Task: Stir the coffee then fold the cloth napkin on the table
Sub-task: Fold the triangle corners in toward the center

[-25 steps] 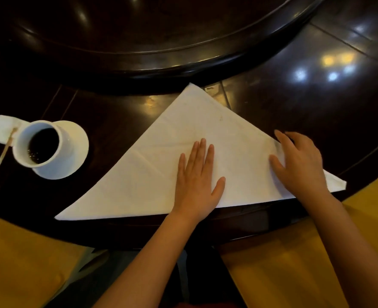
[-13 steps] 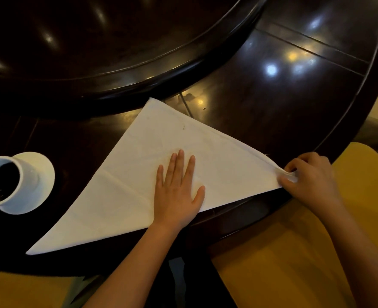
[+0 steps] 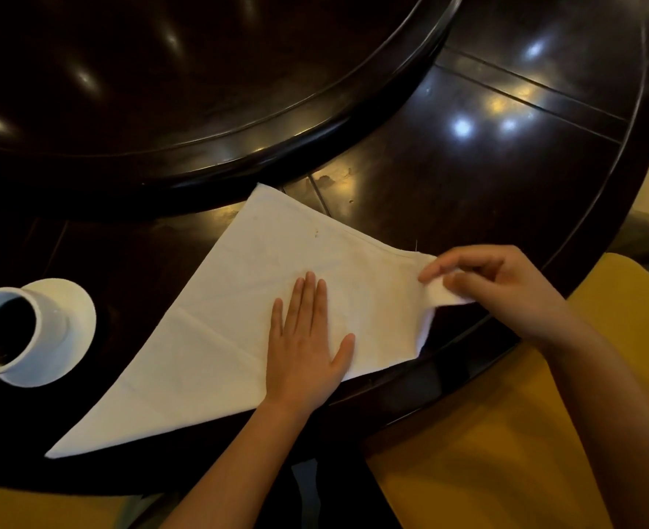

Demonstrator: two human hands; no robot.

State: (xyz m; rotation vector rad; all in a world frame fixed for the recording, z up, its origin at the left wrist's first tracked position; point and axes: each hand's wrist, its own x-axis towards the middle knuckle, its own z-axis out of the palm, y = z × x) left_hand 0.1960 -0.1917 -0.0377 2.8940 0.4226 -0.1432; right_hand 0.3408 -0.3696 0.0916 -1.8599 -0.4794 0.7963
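Napkin (image 3: 262,311): white cloth, folded into a triangle, lying on the dark table (image 3: 487,185) near its front edge. Apex points away toward the raised round centre section (image 3: 201,89); left tip sits near the table edge. Right corner is lifted off the surface and curled inward.

Right hand (image 3: 502,288): pinching that lifted right corner between thumb and fingers, held just above the table.

Left hand (image 3: 307,337): flat, palm down, fingers together and extended, pressing the middle of the napkin near its lower edge. Not grasping anything.

Coffee cup (image 3: 6,330): white, dark coffee inside, at the far left, standing on a white saucer (image 3: 75,318), well apart from both hands, close to the napkin's left slope but not touching it.

Yellow seat cushions (image 3: 506,452) below the table edge.
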